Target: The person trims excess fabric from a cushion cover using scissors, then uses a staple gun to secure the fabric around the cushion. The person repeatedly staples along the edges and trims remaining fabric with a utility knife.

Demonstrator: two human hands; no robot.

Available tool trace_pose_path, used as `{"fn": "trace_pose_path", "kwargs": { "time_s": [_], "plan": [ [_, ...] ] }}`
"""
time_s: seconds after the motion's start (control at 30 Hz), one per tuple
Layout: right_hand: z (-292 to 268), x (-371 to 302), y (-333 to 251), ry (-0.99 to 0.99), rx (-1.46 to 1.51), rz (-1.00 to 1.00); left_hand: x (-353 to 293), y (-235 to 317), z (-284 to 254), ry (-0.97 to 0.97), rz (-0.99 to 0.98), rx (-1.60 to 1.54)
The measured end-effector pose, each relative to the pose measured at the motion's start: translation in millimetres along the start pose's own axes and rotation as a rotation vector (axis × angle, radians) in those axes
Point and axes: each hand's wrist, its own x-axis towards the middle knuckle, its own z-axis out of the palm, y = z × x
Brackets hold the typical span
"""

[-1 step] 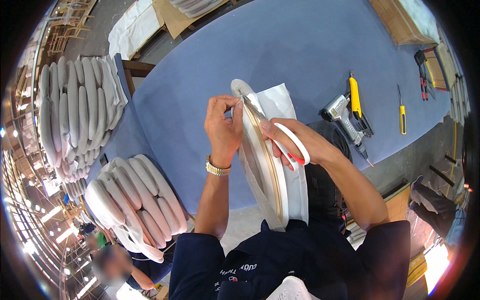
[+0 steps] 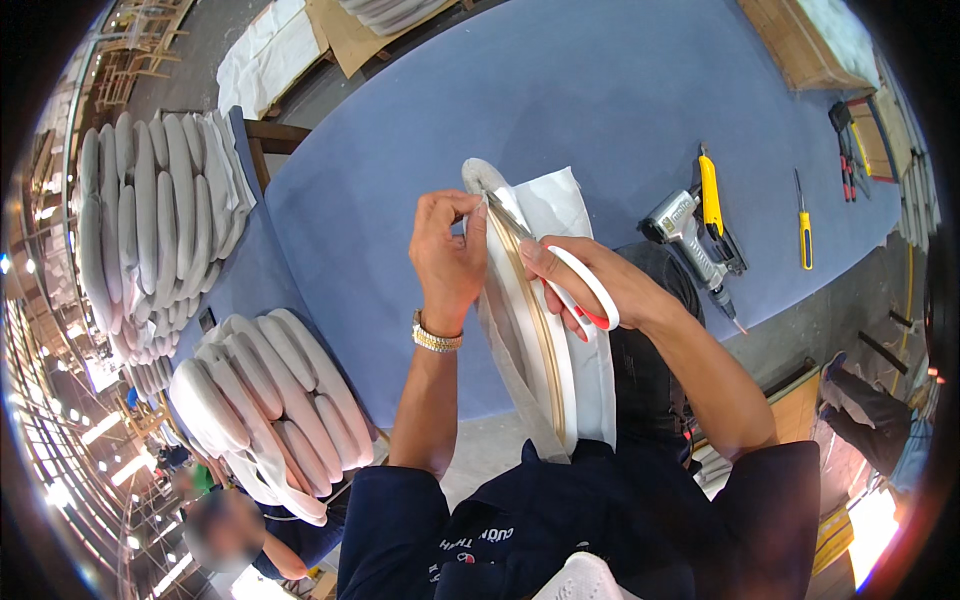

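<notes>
A long, narrow padded piece (image 2: 553, 345) wrapped in grey fabric stands on edge before me, a wooden strip and white filling showing along its open side. Near its far end my left hand (image 2: 447, 250) pinches the edge of the grey fabric (image 2: 507, 350) between thumb and fingers. My right hand (image 2: 600, 283) is closed round the white and red handles of a pair of scissors (image 2: 585, 285). The scissor blades point up and left along the piece, their tips close to my left fingertips. A loose flap of pale cloth (image 2: 553, 205) sticks out on the right.
On the blue table (image 2: 400, 130) lie a staple gun (image 2: 690, 240) with a yellow-handled tool (image 2: 711, 195) beside it, a yellow screwdriver (image 2: 805, 235) and pliers (image 2: 846, 178). Padded pieces (image 2: 160, 200) are stacked at left, with another pile (image 2: 275, 385) nearer. A person (image 2: 225, 530) is at lower left.
</notes>
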Motion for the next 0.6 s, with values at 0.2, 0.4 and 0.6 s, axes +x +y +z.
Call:
{"fn": "trace_pose_path", "kwargs": {
  "time_s": [0.2, 0.4, 0.6],
  "plan": [
    [-4.6, 5.2, -8.8, 0.003, 0.068, 0.002, 1.4, 14.1, 2.2, -0.029, -0.084, 0.037],
    [-7.1, 7.7, -2.6, 0.018, 0.062, -0.045, 0.6, 11.4, 4.3, -0.021, -0.01, 0.079],
    [-0.3, 7.7, 0.7, 0.074, -0.002, -0.085, -2.0, 12.6, 5.3, -0.006, -0.02, 0.104]
  ]
}}
